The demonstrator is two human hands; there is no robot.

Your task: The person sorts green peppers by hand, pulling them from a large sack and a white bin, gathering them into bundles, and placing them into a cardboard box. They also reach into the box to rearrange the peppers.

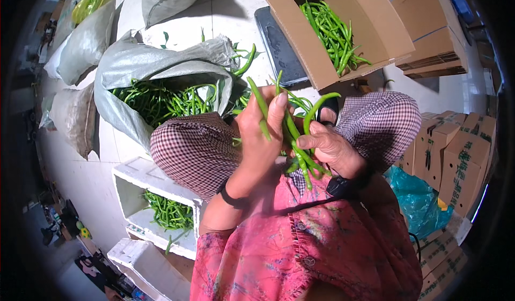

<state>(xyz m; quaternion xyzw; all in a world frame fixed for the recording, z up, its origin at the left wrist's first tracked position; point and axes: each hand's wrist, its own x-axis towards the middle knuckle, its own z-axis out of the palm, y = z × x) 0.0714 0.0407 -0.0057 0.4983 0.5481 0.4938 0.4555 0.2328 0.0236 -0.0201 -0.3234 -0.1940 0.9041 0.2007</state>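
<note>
Several long green chili peppers [295, 134] are bunched between my two hands, above my lap. My left hand [259, 128] grips some of them, their tips sticking up past the thumb. Lower down on the right, my right hand [332, 150] presses its thumb on the bunch, and one curved pepper rises beside it. Just beyond my left knee an open woven sack [120, 65] lies on its side, filled with more green peppers [173, 102]. A cardboard box [374, 23] ahead to the right holds a pile of peppers [332, 35].
A white foam box [155, 172] with peppers inside lies at my left. Beneath the cardboard box is a dark flat platform [283, 47]. Filled sacks [88, 39] line the left; flattened cartons [432, 31] and printed boxes [462, 156] stand at right, near blue plastic [418, 204].
</note>
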